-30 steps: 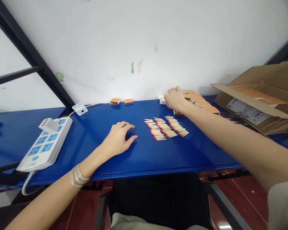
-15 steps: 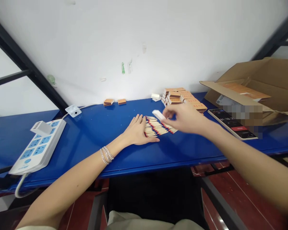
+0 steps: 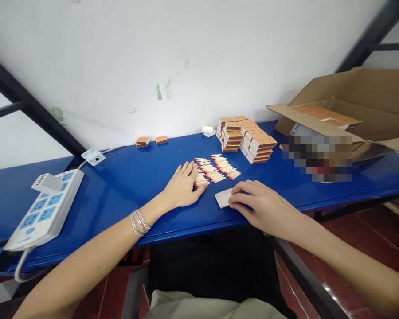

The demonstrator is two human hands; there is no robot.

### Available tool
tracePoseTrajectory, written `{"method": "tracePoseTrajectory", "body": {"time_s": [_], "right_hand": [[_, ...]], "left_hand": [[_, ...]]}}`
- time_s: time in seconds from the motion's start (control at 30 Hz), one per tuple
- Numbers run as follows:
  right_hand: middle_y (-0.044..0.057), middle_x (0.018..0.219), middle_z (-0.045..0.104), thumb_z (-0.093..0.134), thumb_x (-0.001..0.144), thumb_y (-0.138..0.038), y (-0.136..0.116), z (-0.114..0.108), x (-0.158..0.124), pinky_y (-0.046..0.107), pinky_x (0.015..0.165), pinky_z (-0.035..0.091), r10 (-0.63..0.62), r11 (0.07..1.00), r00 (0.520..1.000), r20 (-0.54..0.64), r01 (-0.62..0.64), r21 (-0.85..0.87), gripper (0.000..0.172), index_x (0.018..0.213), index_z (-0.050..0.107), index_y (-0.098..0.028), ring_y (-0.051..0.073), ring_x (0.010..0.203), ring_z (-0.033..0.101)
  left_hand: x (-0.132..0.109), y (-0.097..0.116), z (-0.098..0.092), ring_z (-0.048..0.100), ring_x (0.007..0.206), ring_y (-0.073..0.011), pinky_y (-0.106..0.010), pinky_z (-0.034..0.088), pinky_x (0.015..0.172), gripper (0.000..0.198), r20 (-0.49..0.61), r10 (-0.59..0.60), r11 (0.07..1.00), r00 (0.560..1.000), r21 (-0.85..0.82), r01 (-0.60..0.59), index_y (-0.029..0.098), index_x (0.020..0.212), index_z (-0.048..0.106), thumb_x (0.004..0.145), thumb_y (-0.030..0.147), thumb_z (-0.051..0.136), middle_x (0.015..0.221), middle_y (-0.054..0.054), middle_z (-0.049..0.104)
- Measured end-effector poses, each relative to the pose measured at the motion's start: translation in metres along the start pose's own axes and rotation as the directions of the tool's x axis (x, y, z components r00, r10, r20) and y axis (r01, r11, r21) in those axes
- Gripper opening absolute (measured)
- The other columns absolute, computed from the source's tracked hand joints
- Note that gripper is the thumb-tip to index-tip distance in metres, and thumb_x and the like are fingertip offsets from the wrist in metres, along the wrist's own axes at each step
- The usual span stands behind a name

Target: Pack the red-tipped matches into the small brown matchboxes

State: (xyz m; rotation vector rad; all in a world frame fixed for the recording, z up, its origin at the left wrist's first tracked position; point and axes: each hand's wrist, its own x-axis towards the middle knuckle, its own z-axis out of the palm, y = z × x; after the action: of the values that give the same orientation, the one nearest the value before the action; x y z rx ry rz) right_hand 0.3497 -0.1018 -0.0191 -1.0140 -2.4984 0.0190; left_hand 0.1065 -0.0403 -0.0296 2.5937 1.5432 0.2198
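My left hand [image 3: 182,186] lies flat on the blue table with its fingers stretched out, its fingertips and thumb touching the left edge of the loose matches [image 3: 213,172]. These red-tipped wooden sticks are spread in slanting rows, and the hand covers some of them. Closer to the table's front edge, my right hand [image 3: 259,206] pinches the right end of a small white matchbox tray [image 3: 223,198] between thumb and fingers. The tray is low over the table or resting on it; I cannot tell which. Its inside is not visible.
Orange matchboxes [image 3: 257,141] are stacked behind the matches. White trays [image 3: 208,130] and a few single matchboxes [image 3: 142,141] lie by the wall. An open cardboard box [image 3: 339,110] stands at right, a power strip [image 3: 46,204] and small camera [image 3: 93,157] at left.
My right hand has moved from above the matches toward the table's front edge, bringing the white tray down with it. My left hand stays flat by the matches. The view has shifted slightly.
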Motion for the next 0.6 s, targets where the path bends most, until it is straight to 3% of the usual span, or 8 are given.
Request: {"method": "tracePoseTrajectory", "body": {"time_s": [0.3,0.47,0.6], "right_hand": [[0.007,0.099,0.069,0.061,0.087,-0.027,0.01,-0.002,0.013,0.038,0.084,0.054,0.088,0.977,0.996,-0.007,-0.085,0.194,0.013,0.089,0.073,-0.025,0.023,0.094,0.066],[0.007,0.096,0.071,0.057,0.09,-0.029,0.027,0.001,0.04,0.035,0.08,0.052,0.115,0.974,0.993,-0.008,-0.111,0.197,0.017,0.09,0.073,-0.023,0.022,0.09,0.066],[0.007,0.095,0.072,0.056,0.09,-0.027,0.037,0.009,0.069,0.037,0.087,0.049,0.075,0.983,0.997,0.028,-0.078,0.166,0.018,0.088,0.074,-0.023,0.023,0.097,0.065]], "left_hand": [[-0.008,0.0,0.002,0.019,0.149,-0.0321,-0.049,0.019,0.121,0.068,-0.02,-0.006,1.0,1.0,0.024,0.006,0.006,0.15,0.032,0.099,0.05,0.027,0.159,-0.02,0.027],[-0.011,-0.003,-0.001,0.018,0.149,-0.0314,-0.046,0.018,0.122,0.07,0.018,-0.02,0.999,1.0,0.03,0.02,0.001,0.15,0.031,0.1,0.05,0.026,0.159,-0.022,0.026],[-0.016,-0.005,-0.004,0.019,0.149,-0.0307,-0.047,0.019,0.121,0.068,0.022,-0.026,0.999,0.999,0.031,0.025,0.003,0.149,0.033,0.1,0.049,0.025,0.158,-0.021,0.027]]}}
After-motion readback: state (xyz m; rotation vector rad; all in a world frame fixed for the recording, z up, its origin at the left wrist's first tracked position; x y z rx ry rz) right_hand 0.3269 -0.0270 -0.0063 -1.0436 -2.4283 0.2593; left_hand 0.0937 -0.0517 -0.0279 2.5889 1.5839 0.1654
